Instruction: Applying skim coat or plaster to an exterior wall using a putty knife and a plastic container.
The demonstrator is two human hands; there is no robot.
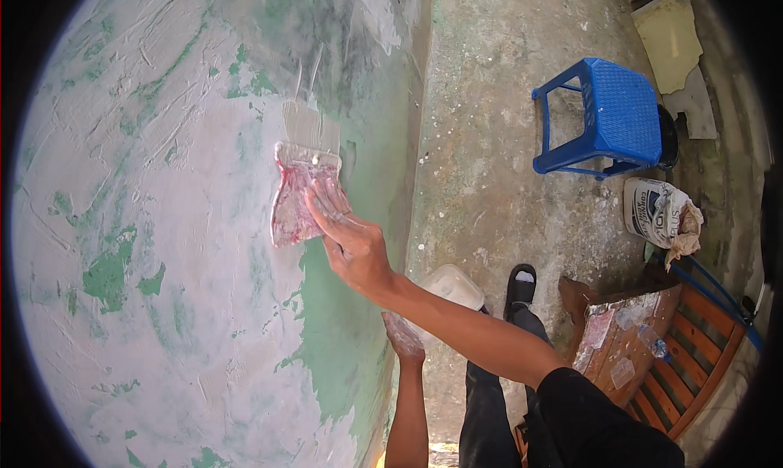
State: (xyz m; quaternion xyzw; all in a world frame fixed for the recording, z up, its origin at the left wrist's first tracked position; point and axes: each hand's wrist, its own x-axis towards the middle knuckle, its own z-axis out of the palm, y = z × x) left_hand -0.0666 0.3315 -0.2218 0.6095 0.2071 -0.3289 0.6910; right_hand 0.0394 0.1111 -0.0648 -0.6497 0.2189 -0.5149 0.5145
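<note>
My right hand is closed round a wide putty knife, its handle smeared pink and white. The blade lies against the wall, which is green under patchy whitish filler. Pale filler streaks run up from the blade edge. Lower down, my left hand, dusted white, holds a whitish plastic tub from its side. My right forearm covers part of the tub, and what it contains cannot be made out.
A blue plastic stool stands on the stained concrete floor. Beside it sits an open white sack. Nearer me are a worn wooden table with a plastic bottle and a slatted wooden bench.
</note>
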